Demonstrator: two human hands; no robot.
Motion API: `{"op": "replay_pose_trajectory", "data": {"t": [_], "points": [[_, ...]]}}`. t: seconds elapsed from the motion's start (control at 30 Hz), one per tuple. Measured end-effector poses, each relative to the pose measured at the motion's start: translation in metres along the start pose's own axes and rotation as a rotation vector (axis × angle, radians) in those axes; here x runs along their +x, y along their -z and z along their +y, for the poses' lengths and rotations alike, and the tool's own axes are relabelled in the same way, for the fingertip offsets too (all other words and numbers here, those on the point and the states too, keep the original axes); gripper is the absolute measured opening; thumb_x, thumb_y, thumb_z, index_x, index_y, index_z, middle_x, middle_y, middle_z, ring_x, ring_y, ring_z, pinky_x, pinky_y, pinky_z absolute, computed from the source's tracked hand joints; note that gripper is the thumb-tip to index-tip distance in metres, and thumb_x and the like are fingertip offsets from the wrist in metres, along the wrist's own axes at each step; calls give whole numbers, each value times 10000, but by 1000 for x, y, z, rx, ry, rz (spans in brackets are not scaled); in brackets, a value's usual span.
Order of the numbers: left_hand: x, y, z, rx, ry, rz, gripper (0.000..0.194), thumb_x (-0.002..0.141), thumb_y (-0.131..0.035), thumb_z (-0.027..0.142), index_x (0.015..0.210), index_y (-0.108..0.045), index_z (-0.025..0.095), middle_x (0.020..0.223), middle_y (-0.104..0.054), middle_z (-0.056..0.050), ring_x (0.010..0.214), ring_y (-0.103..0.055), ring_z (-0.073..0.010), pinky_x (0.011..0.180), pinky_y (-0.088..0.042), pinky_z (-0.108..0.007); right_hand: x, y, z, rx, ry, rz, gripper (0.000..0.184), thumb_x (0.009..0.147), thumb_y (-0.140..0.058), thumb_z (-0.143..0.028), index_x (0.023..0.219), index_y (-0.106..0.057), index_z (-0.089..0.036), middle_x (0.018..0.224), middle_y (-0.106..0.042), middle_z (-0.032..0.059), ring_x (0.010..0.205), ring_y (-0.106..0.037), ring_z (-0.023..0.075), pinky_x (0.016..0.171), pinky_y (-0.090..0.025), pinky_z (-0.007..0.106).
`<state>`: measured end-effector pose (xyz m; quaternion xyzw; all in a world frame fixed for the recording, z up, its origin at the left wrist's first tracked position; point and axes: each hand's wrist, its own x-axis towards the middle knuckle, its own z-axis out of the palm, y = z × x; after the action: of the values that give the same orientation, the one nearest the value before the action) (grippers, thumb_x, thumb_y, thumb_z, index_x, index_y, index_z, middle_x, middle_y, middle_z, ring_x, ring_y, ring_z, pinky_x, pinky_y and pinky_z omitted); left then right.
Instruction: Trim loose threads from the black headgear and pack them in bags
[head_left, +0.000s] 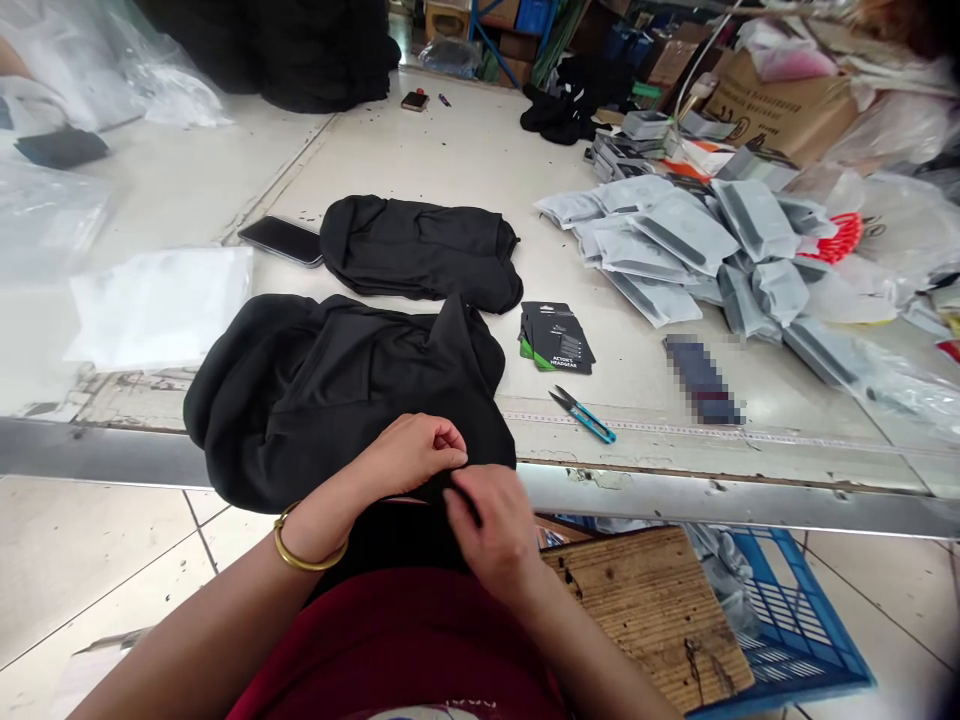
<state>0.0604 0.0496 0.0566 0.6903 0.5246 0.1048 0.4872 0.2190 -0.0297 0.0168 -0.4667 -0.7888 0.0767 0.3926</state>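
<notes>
My left hand [416,452], a gold bangle on its wrist, is closed in a pinch on the near edge of a black fabric piece [330,390] that hangs over the table's front edge. My right hand [495,525] is closed just beside it, fingers pinched on the same black edge. A second pile of black fabric [424,250] lies farther back on the table. Small blue-handled snips [581,412] rest to the right, near a stack of black header cards [556,338].
A phone [283,240] lies left of the far pile. Grey packaged pouches [675,245] are heaped at the right. A measuring tape [712,432] runs along the table edge. White plastic bags [161,305] lie at left. Below stand a wooden stool [645,610] and a blue crate [795,620].
</notes>
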Motion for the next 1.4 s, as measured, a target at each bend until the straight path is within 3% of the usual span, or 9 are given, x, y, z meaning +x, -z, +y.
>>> {"op": "replay_pose_trajectory", "data": {"t": [0.2,0.37,0.5,0.63,0.83,0.97,1.03,1.17,1.4], "points": [[3,-3,1,34,-24,52,233,777,-540,382,873,-685,228,777,-689,4,735,-613,-173,652,-417,-249,-22,10,35,-281,-271,12,230,861,-523,-228,1078,-514,-155,993,-611,127,953,-543,258,843,-433,475],[-4,0,6,-92,-96,3,413,815,-470,553,822,-669,192,752,-646,-12,711,-576,-172,610,-391,-236,5,-11,4,2,-71,114,277,850,-463,-63,1101,-487,-178,920,-622,86,864,-571,188,771,-502,360],[-9,-1,-7,-367,-41,47,391,799,-514,514,639,-545,159,554,-446,39,545,-426,-113,515,-340,-225,19,-9,-20,124,209,-78,301,827,-508,-65,1115,-494,-151,982,-651,107,959,-584,207,878,-483,408],[-15,-3,-20,-492,28,149,310,810,-512,470,847,-583,170,640,-462,36,607,-451,-124,554,-395,-227,-2,13,-16,249,235,-166,378,782,-567,-47,1132,-504,-173,1028,-661,85,1001,-584,201,903,-478,407],[-21,-2,-24,-409,-24,93,319,845,-488,464,961,-589,184,792,-574,8,700,-513,-138,659,-435,-247,-35,32,6,236,-196,39,334,785,-587,-66,1076,-557,-229,814,-648,22,731,-605,145,678,-501,297],[-29,-6,-17,-325,-50,146,315,858,-481,462,989,-582,193,792,-587,13,696,-522,-137,660,-431,-248,-29,22,1,592,-686,-104,288,900,-483,-296,1178,-507,-227,721,-646,-2,570,-577,110,565,-485,252],[-36,-10,-13,-277,-54,196,309,856,-491,453,1021,-572,204,761,-585,21,677,-529,-137,640,-430,-245,-21,16,-4,784,-859,-160,265,904,-459,-381,1061,-571,-199,670,-632,-1,547,-575,106,526,-468,232],[-44,-18,-16,-310,-49,267,367,826,-567,390,1148,-519,221,917,-633,-4,839,-593,-171,758,-463,-270,-8,13,-7,960,-998,-85,189,765,-659,-356,838,-600,-192,637,-593,-38,538,-583,84,535,-449,199],[-41,-21,-24,-568,-85,174,359,793,-570,206,1148,-516,220,1066,-644,-27,977,-610,-202,851,-486,-306,-8,17,-5,1037,-1026,-70,234,757,-645,-297,957,-586,-190,665,-643,-17,575,-596,102,576,-481,224]]}}
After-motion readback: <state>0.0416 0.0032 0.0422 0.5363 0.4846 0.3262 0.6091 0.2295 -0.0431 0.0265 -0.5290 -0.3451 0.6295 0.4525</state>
